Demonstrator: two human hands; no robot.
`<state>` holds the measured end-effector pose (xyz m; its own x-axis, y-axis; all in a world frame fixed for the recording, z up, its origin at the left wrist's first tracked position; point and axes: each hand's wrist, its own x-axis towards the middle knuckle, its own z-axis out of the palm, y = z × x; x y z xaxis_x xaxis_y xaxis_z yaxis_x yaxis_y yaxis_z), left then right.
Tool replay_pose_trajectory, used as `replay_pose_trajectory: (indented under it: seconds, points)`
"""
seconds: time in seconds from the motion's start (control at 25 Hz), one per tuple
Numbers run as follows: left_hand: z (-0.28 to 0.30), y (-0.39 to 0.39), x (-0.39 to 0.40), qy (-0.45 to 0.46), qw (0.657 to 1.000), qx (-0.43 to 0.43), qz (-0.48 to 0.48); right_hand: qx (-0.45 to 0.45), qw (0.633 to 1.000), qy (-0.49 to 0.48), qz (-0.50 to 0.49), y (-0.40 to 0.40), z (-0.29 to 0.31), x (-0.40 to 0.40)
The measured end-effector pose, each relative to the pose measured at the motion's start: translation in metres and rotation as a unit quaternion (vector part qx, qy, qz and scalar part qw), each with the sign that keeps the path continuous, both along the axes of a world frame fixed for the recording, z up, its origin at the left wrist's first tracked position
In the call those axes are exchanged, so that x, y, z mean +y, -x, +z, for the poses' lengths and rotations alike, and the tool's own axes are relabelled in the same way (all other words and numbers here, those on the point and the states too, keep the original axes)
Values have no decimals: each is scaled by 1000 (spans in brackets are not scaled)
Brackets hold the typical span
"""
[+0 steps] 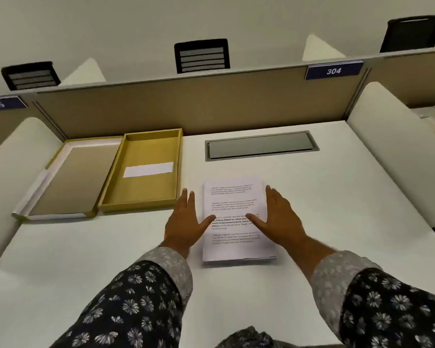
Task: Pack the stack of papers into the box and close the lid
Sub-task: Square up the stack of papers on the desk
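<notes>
Hands flank the stack of papers on the white desk, left hand and right hand both spread flat with fingers loose, thumbs lying on the top sheet, gripping nothing yet, and I'd say they're squaring the edges for a two-sided lift. Beyond, just left, the yellow box sits empty but for a white label, ready to receive, with its lid upturned beside it.
</notes>
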<state>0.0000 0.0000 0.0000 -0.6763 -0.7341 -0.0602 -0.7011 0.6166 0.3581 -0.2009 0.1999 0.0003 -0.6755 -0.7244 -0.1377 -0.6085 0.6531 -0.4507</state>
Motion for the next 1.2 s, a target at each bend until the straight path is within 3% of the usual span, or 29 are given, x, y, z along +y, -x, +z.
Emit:
replay_pose_trajectory:
  seconds: [0.2,0.52,0.72,0.92,1.04,1.2]
  points:
    - [-27,4,-7,-141,990,4,12,-61,994,-16,-92,-18,-23,-15]
    - [-46,19,4,-142,989,17,42,-253,928,82,-260,-5,-25,-45]
    - [-48,25,1,-108,993,9,46,-296,916,81,-259,3,-32,-50]
    - [-44,30,-6,-115,992,23,36,-215,950,-15,-225,3,-24,-57]
    - [-43,34,-15,-136,989,31,36,-287,935,69,-196,4,-19,-60]
    - [-42,34,-16,-143,988,36,44,-365,909,99,-176,11,-13,-53]
